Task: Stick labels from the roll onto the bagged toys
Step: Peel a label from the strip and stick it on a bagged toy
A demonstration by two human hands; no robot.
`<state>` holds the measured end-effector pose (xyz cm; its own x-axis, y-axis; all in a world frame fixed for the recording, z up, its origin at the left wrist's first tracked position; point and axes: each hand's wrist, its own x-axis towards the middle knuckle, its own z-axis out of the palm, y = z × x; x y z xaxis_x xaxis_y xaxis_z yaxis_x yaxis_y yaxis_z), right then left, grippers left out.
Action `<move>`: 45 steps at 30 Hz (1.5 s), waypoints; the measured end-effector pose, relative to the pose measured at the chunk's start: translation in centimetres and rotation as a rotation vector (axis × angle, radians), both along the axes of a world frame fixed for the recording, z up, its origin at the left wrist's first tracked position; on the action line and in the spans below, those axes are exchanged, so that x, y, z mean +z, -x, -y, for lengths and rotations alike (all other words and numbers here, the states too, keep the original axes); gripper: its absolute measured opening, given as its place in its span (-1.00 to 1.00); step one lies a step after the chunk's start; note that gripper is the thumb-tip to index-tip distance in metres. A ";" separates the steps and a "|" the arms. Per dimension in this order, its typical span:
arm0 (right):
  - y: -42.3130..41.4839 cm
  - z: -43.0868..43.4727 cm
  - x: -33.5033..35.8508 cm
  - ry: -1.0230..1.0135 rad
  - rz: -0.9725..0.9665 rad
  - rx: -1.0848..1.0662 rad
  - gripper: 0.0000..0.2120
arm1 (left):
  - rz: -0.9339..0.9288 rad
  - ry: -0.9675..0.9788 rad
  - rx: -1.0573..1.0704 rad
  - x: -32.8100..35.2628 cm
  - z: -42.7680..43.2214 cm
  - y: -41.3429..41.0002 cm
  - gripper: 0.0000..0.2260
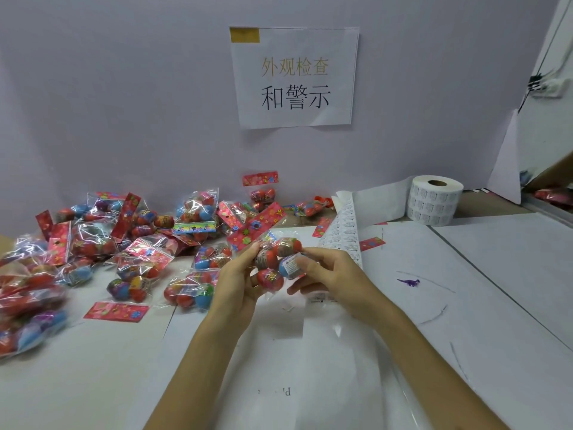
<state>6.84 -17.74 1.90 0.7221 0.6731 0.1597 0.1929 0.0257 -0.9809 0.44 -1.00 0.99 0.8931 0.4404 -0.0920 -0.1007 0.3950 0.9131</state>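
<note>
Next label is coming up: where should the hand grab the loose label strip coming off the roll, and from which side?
Probably pinch the label strip at its curled free edge, coming from the right hand side. It arches up off the table there, so fingers can get under it. The left hand holds the bagged toys, and the roll stands further back.

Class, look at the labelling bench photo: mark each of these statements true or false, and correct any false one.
1. Both hands hold one bag of toy eggs. True; the left hand and right hand grip it above the table.
2. The label roll stands to the left of the pile. False; it stands at the right, near the wall.
3. A white label is on the held bag. True.
4. The pile of bags sits in a box. False; it lies loose on the table.
5. A paper sign hangs on the wall. True.
</note>
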 end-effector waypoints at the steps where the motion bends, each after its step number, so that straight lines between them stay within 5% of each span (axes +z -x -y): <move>1: 0.0 0.0 0.0 0.000 -0.010 0.005 -0.84 | 0.006 -0.003 0.000 -0.1 -0.1 0.0 -0.70; 7: 0.1 -0.5 -0.4 -0.019 -0.029 -0.086 -0.88 | 0.024 -0.138 -0.003 0.0 -0.1 -0.1 -0.64; 20: -0.5 0.2 -0.1 -0.008 -0.117 -0.071 -0.78 | 0.047 0.139 -0.122 -0.7 0.0 0.0 -0.63; 28: -0.9 0.1 -0.2 -0.076 -0.024 -0.155 -0.74 | -0.021 -0.222 -0.053 -0.6 0.3 -0.1 -0.57; 31: -1.1 0.4 -0.3 -0.115 0.027 -0.240 -0.93 | -0.018 -0.289 -0.200 -0.4 1.0 0.0 -0.62; 41: -2.4 2.1 0.4 -0.219 -0.235 -0.409 -0.95 | -0.012 -0.082 -0.215 -0.8 0.9 -0.2 -0.51; 45: -2.5 2.3 0.7 -0.100 -0.224 -0.320 -0.84 | -0.022 -0.176 -0.201 -1.2 0.4 -0.2 -0.52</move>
